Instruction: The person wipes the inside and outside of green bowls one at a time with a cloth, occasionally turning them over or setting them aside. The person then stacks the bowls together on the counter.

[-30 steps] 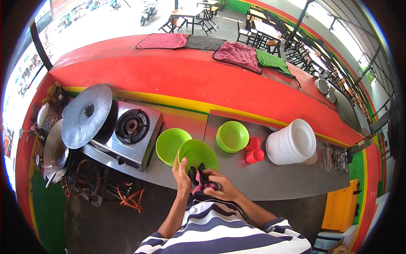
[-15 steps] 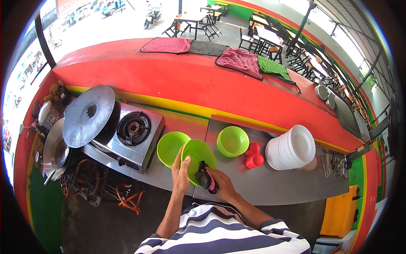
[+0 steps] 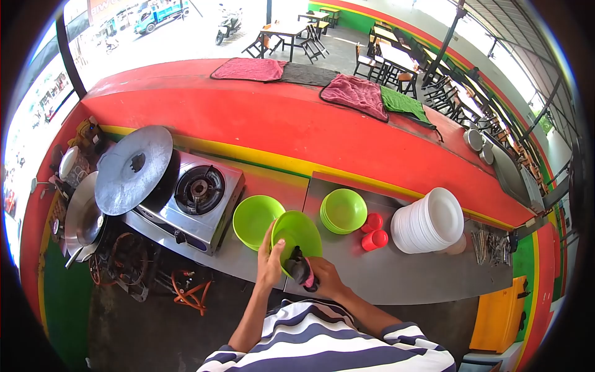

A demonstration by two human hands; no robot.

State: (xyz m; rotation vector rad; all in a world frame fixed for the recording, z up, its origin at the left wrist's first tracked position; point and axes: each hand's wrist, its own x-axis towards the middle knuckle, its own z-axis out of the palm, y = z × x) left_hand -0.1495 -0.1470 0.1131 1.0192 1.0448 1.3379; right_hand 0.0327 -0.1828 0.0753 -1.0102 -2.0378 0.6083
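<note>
My left hand (image 3: 270,260) grips the left rim of a green bowl (image 3: 299,230), which is tilted above the counter's front edge. A dark and pink cloth (image 3: 300,270) is bunched in my right hand (image 3: 325,279) and touches the bowl's inside near its lower right rim. Just behind and to the left, another green bowl (image 3: 256,221) stands on the counter. To the right is a stack of green bowls (image 3: 343,211), beside two red containers (image 3: 374,239).
A gas stove (image 3: 192,198) and a large metal lid (image 3: 134,170) are at the left. Stacked white plates (image 3: 427,222) and cutlery (image 3: 491,245) stand at the right of the metal counter (image 3: 372,279). Cloths (image 3: 353,95) lie along the red wall top.
The cloth was bunched between both hands in front of the bowl; now it is inside the bowl in my right hand. My left hand has kept its hold on the bowl.
</note>
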